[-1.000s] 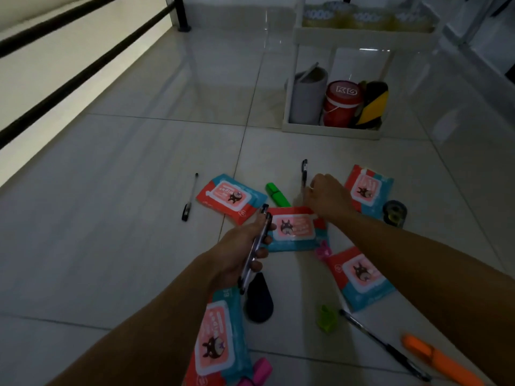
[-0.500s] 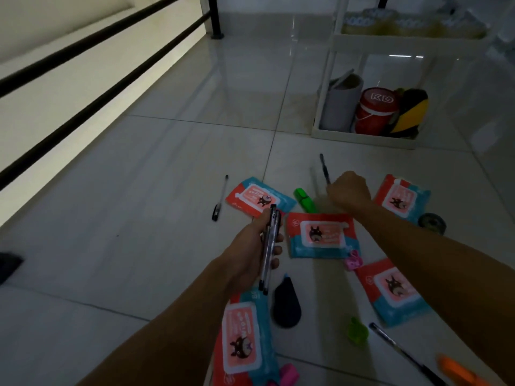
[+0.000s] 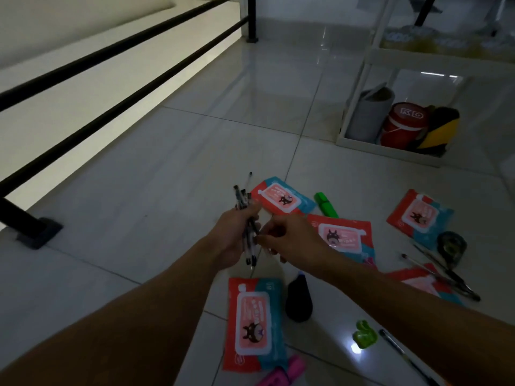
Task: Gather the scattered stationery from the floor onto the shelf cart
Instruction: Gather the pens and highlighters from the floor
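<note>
The right hand [image 3: 289,240] had brought the pen it picked off the floor to the left hand [image 3: 234,240], whose fingers gripped the pen bundle [image 3: 245,218]; right fingers pinched it there. Packets and highlighters remained on the floor [image 3: 167,176], with the shelf cart [image 3: 359,143] well apart.

Glossy white tiled floor [image 3: 167,168] with thin grout lines, catching pale reflections. To its left, black metal railing [image 3: 117,87] with two slanted horizontal bars, one square post foot [image 3: 39,232] planted on the tiles at the near left, another post [image 3: 252,20] standing at the far end. Beyond the railing, cream-coloured wall [image 3: 69,20].
</note>
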Demonstrator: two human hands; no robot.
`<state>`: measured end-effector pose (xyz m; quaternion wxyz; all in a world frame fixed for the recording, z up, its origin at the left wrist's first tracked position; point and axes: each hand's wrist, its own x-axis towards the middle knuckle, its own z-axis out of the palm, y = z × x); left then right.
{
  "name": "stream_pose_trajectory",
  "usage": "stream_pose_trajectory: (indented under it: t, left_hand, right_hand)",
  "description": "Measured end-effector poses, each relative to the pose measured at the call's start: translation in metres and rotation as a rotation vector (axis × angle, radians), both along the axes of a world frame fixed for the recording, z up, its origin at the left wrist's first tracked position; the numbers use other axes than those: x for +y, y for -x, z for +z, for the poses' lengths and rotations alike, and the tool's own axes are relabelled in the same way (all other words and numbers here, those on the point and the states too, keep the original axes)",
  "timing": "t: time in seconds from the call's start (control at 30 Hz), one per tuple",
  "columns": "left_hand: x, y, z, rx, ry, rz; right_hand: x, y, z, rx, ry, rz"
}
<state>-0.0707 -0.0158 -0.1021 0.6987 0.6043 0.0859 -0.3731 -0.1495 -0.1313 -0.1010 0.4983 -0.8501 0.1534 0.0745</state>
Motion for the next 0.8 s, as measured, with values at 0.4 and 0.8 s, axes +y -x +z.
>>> stream_pose_trajectory:
  t: [0.4,0.8]
  left_hand:
    - [0.077,-0.008,-0.007,0.097,-0.003,0.267]
    - [0.102,0.003,0.02,0.139,0.081,0.311]
  right_hand:
    - [-0.003,-0.124,-0.047,-0.224,0.935,0.459]
    - [0.024,-0.119,-0.057,-0.512,1.101,0.535]
